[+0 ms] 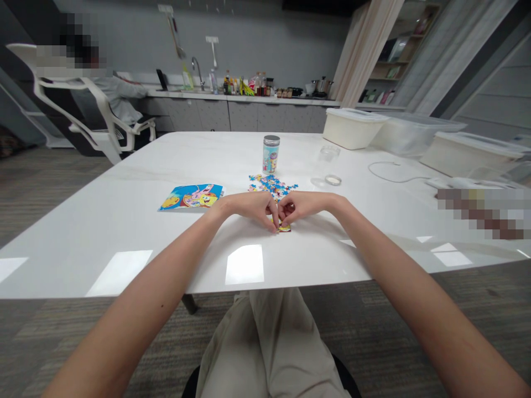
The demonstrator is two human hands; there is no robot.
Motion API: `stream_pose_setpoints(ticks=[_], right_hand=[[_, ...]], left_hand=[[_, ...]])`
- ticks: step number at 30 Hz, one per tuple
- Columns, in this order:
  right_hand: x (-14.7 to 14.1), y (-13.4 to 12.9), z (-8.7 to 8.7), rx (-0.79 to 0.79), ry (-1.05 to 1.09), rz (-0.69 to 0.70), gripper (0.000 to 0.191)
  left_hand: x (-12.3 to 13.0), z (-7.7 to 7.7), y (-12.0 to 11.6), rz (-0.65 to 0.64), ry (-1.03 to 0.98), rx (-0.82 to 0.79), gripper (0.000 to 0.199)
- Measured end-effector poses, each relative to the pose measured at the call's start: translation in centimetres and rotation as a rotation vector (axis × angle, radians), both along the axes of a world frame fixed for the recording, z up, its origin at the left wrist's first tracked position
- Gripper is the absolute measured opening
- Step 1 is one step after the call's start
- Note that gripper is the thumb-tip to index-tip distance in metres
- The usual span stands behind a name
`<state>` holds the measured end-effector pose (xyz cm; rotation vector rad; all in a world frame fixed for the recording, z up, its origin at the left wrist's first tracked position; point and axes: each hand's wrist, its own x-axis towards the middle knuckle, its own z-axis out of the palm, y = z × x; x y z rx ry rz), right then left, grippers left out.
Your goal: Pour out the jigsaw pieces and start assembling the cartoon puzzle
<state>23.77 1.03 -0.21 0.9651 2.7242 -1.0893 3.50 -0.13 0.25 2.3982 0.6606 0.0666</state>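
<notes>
A small joined patch of puzzle pieces (284,228) lies on the white table, under my fingertips. My left hand (262,209) is bent down with its fingers pinched at the patch's left side. On the other side my right hand (295,207) is curled, its thumb and finger pressed together on the pieces. Whether either hand grips a single piece is too small to tell. Just beyond both hands is a pile of loose puzzle pieces (276,185). Behind the pile stands a cartoon-printed can (271,156) with a silver lid. A picture sheet (191,197) lies left of my left hand.
Right of the can are a clear jar (329,155) and a round lid (333,179). Lidded bins (352,128) and a cable (394,179) occupy the table's right side. A person sits in a white chair (99,119) at the back left.
</notes>
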Motion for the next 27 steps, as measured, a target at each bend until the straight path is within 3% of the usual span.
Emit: stream_pose_setpoints(ticks=[13,18,27], right_hand=[[0.0,0.0,0.1,0.006,0.007,0.011,0.018],[-0.1,-0.2,0.2,0.015,-0.008,-0.003,0.014],[-0.1,-0.2,0.3,-0.011,-0.006,0.003,0.018]], left_hand=[[0.0,-0.2,0.1,-0.016,0.031,-0.011,0.017],[-0.1,-0.1,0.2,-0.007,0.021,0.012,0.025],[-1.2,0.0,1.0,0.114,0.062,0.117,0.026]])
